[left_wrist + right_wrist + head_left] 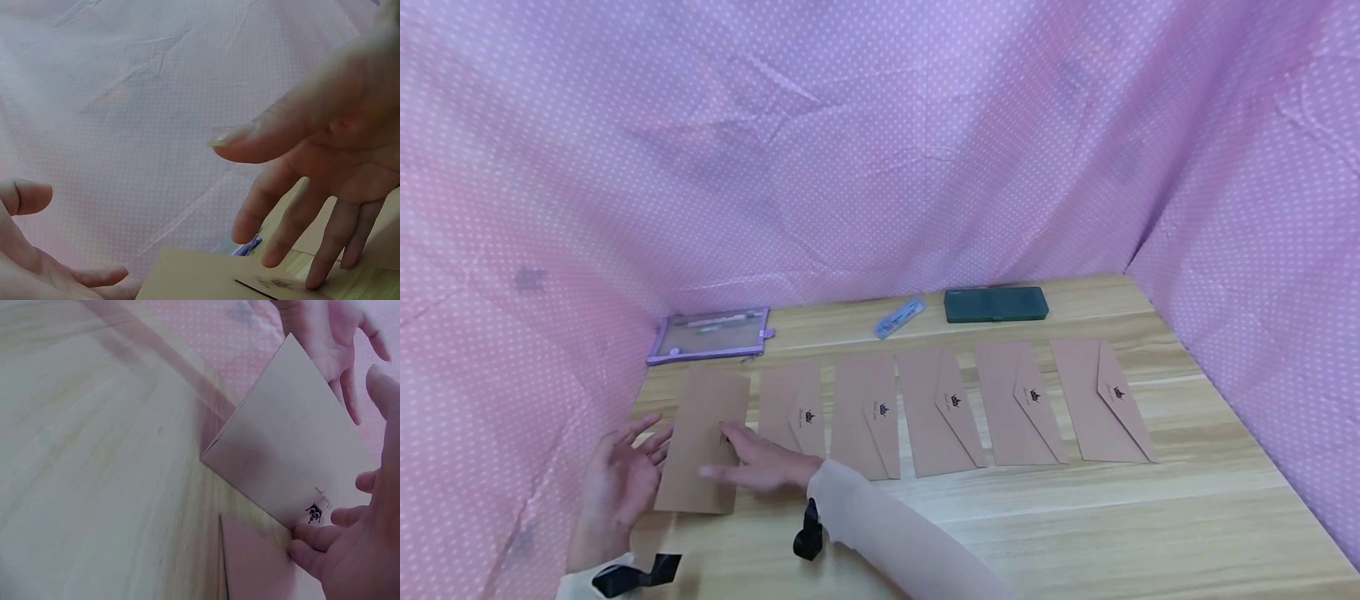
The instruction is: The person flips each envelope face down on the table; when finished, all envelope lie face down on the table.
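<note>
A brown paper envelope [703, 442] stands tilted off the table between my hands at the left end of a row. In the right wrist view, its lower edge carries a black crown and small script. My left hand [625, 479] is beside its left edge, palm turned up and fingers loosely spread. My right hand [767, 462] reaches in from the right with extended fingers; in the right wrist view its fingertips [306, 540] touch the envelope's lower edge near the crown. The nearest neighbour, another brown envelope [778, 400], lies flat and is partly covered by my right hand.
Several more brown envelopes [940, 417] with crown prints lie in a row to the right. Behind them are a purple-edged zip pouch [722, 342], a small blue packet [899, 318] and a dark green case [996, 305]. Pink dotted cloth [880, 150] encloses the wooden table [1075, 525].
</note>
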`<state>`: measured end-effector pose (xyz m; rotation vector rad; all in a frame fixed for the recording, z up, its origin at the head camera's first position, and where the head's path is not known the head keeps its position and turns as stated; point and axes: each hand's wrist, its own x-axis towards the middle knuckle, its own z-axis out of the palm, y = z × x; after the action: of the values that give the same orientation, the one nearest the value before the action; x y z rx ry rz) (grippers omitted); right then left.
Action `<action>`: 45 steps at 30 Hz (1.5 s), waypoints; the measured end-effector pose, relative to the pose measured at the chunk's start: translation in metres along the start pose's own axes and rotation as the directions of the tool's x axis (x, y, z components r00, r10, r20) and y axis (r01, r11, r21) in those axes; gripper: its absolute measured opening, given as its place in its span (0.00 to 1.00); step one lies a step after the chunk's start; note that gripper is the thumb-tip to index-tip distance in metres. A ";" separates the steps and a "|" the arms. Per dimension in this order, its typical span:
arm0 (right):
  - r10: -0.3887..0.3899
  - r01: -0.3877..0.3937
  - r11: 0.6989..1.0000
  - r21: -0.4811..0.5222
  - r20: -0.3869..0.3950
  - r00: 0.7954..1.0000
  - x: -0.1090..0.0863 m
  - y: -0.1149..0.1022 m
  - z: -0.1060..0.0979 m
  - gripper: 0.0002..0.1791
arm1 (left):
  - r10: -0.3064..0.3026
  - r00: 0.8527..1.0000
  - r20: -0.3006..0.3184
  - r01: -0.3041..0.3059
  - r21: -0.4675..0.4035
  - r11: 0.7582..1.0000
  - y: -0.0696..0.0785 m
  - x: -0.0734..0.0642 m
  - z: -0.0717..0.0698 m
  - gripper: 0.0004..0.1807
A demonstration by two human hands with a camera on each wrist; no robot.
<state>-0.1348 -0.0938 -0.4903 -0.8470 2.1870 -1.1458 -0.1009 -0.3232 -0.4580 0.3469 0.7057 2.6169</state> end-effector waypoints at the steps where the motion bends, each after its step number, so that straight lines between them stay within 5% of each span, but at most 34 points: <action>1: 0.001 -0.001 1.000 0.021 -0.002 1.000 0.000 0.000 0.000 0.46 | -0.007 1.000 0.014 0.007 -0.008 1.000 0.000 0.000 0.000 0.40; 8: -0.001 0.003 0.996 0.085 -0.026 1.000 0.003 -0.002 0.000 0.50 | -0.031 0.997 0.075 0.032 -0.009 0.999 -0.006 0.003 0.005 0.42; 22: 0.040 -0.031 0.989 0.145 -0.059 0.997 0.002 -0.009 0.002 0.53 | -0.069 0.992 0.110 0.072 -0.019 0.997 -0.014 0.006 0.002 0.41; 31: -0.001 0.016 0.988 0.154 -0.095 0.995 0.002 -0.007 0.002 0.55 | -0.110 0.987 0.115 0.110 0.007 0.994 -0.026 0.012 -0.005 0.41; 40: -0.027 0.045 0.988 0.145 -0.125 0.992 0.004 -0.004 0.003 0.53 | -0.100 0.995 -0.002 0.100 0.107 0.989 -0.036 0.013 -0.010 0.39; 45: -0.025 0.048 0.984 0.171 -0.132 0.991 0.002 -0.003 0.003 0.52 | -0.151 0.988 -0.044 0.155 0.115 0.981 -0.039 0.013 -0.019 0.37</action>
<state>-0.1330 -0.0980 -0.4893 -0.7594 2.1422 -1.4230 -0.1064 -0.2941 -0.4926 0.2699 0.8668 2.4476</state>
